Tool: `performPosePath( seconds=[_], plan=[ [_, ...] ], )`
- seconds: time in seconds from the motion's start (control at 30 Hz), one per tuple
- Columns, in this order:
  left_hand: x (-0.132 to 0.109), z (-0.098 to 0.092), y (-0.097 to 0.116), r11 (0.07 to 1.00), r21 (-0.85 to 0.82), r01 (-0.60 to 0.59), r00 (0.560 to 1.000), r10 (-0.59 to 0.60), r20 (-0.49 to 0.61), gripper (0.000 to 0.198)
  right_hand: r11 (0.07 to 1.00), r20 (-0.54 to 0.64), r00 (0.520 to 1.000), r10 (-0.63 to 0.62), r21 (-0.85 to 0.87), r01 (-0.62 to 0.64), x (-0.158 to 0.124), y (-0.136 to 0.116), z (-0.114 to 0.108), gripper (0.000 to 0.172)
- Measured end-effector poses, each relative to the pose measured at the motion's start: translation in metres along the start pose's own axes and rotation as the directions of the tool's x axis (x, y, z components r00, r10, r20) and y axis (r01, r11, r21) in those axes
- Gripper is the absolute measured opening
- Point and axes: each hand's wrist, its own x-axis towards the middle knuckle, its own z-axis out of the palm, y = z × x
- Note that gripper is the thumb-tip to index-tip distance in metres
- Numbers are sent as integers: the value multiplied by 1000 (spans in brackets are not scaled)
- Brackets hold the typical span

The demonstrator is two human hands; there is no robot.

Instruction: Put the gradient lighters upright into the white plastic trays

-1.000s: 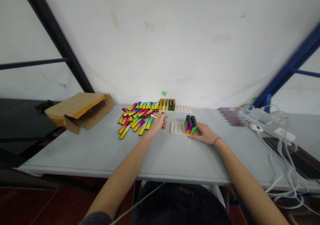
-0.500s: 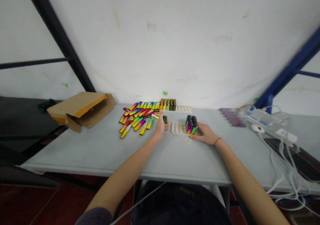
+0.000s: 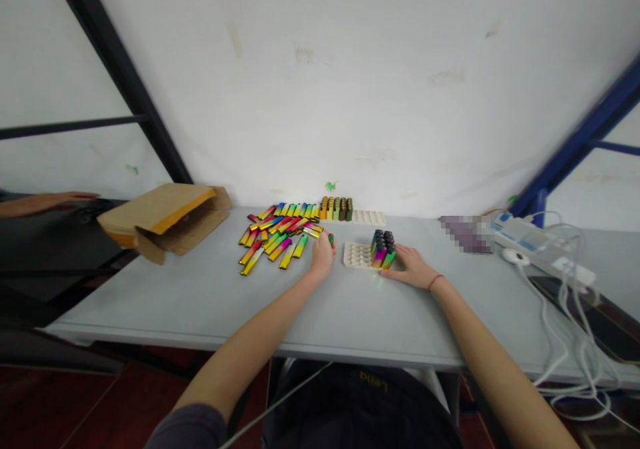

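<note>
My left hand (image 3: 324, 257) is closed around a lighter; only a small green end (image 3: 331, 238) shows past the fingers. It is just left of a white tray (image 3: 357, 256) with rows of round holes. Black-topped metallic lighters (image 3: 383, 249) stand upright in that tray's right part. My right hand (image 3: 413, 268) rests at the tray's right end, thumb and fingers spread beside the standing lighters; whether it presses on them I cannot tell. Left of my left hand lies a loose spread of shiny multicoloured lighters (image 3: 273, 239).
Behind, yellow to dark green lighters (image 3: 336, 209) stand in rows beside another white tray (image 3: 369, 218). An open cardboard box (image 3: 165, 216) lies at left, with another person's hand (image 3: 75, 199) beyond. At right are a power strip (image 3: 540, 246), white cables (image 3: 563, 316) and a dark flat device (image 3: 595, 316).
My left hand has turned, its raised thumb now folded down over the lighter. Another person's hand has come into view at far left. My right hand has stayed put.
</note>
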Motion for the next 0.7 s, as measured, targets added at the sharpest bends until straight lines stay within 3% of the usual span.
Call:
performPosePath(
  seconds=[0.13,0.37,0.7],
  plan=[
    [-2,0,5,998,-38,40,995,-43,-89,40,1000,4,1000,11,-7,-11,0,0,1,68],
    [-2,-2,13,973,-195,120,992,-127,-26,56,1000,17,1000,11,0,-11,0,-1,-1,69],
    [-3,-3,12,979,-170,115,993,-115,8,44,1000,6,1000,8,-4,-8,0,1,0,67]
  ],
)
